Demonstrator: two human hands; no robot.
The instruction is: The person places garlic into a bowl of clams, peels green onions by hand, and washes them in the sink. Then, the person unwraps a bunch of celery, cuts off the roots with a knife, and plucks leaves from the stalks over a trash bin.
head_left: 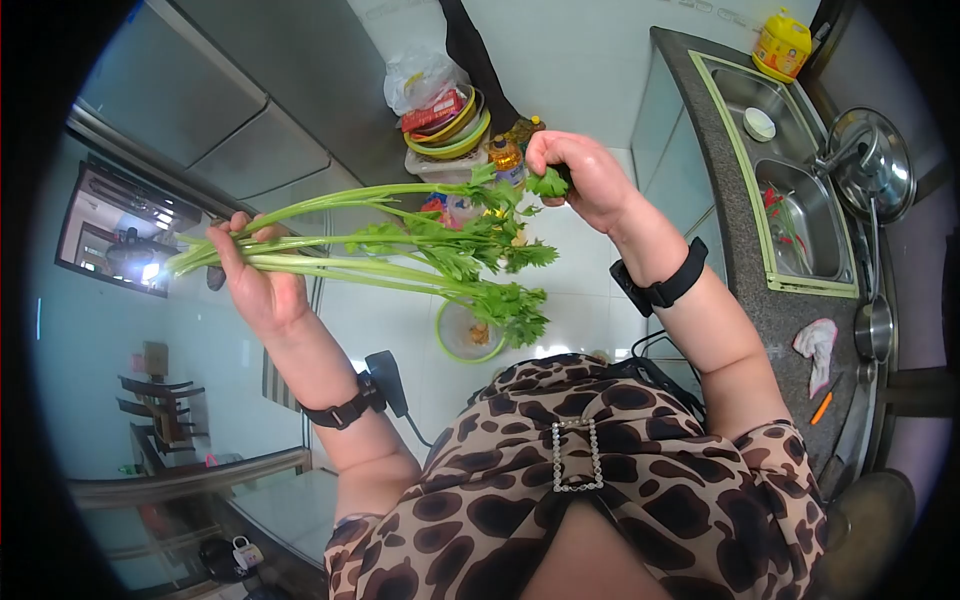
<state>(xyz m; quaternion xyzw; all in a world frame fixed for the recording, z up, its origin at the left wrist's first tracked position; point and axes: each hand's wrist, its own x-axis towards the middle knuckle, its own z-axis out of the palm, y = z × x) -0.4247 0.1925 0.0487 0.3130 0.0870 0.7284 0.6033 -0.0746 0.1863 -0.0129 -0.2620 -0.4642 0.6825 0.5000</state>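
Note:
A bunch of green celery [350, 246] with long pale stalks and leafy tops lies across the view. My left hand [258, 270] is wrapped round the stalks near their base, on the left. The leafy ends point right, towards my right hand [585, 180], which is raised with its fingers curled round a celery leaf [547, 184]. Below the leaves, on the floor, stands a green-rimmed bin [439, 336] with some brown scraps inside.
On the right, a dark counter [745, 240] carries a double sink [798, 215], a white cloth [818, 352], an orange-handled tool [821, 408] and a yellow jug [782, 46]. Stacked basins [455, 135] and an oil bottle [506, 160] stand ahead by the wall.

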